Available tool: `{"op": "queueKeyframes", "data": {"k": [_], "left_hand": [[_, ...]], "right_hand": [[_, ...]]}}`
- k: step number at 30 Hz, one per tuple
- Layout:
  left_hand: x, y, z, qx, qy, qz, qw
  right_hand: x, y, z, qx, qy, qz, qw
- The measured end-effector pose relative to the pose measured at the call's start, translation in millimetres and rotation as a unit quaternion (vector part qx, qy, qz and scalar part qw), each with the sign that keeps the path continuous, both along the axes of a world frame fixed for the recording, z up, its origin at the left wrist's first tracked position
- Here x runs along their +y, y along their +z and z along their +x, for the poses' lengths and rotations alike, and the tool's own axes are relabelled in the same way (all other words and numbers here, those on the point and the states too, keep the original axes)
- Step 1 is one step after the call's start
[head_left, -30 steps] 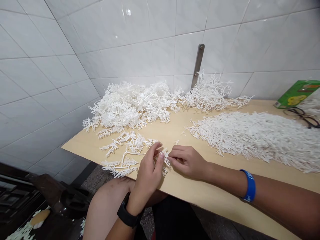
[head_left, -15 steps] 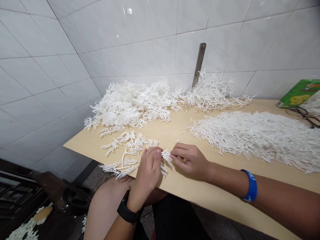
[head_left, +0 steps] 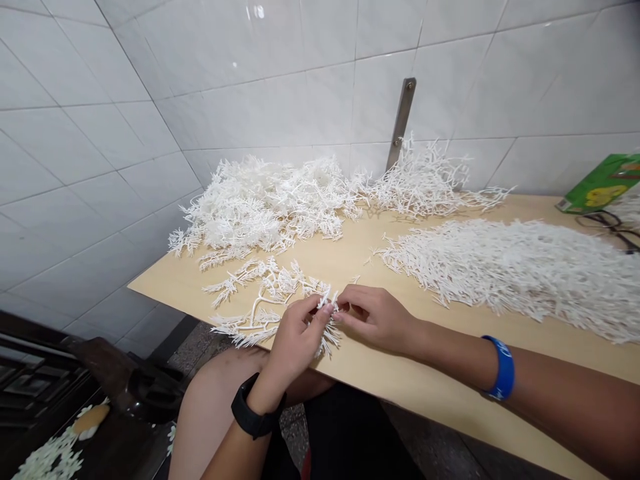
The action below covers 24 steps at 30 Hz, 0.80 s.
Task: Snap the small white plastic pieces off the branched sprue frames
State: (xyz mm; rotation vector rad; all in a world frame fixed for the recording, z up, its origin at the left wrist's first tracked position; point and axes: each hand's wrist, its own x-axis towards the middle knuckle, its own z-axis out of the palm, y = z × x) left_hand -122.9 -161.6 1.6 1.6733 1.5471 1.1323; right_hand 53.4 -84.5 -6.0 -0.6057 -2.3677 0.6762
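A white, many-twigged plastic branch lies at the table's front edge, its right end in my left hand. The thumb and fingers of that hand pinch a tuft of fine twigs. From the right, my right hand meets the tuft, thumb and forefinger closed at the twig tips. Exactly what is between those fingertips is partly hidden. A few loose bits lie just beyond my right hand.
Behind are a heap of white branches and a heap of barer stems. Small white pieces cover the table's right side. A green box and glasses stand at far right. A metal bracket is on the tiled wall.
My right hand has moved slightly left, so its fingertips are closer to my left thumb. The branch has shifted a little to the right, and the tuft is tilted higher between my fingers.
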Motion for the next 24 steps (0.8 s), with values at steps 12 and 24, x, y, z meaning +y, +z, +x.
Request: {"op": "queueKeyframes", "data": {"k": [12, 24], "left_hand": [[0.1, -6.1, 0.3, 0.033, -0.023, 0.006, 0.999], [-2.4, -4.4, 4.0, 0.060, -0.020, 0.017, 0.998]], "right_hand": [[0.0, 2.8, -0.8, -0.005, 0.023, -0.060, 0.998], [1.5, 4.0, 0.0, 0.008, 0.032, -0.131, 0.991]]}}
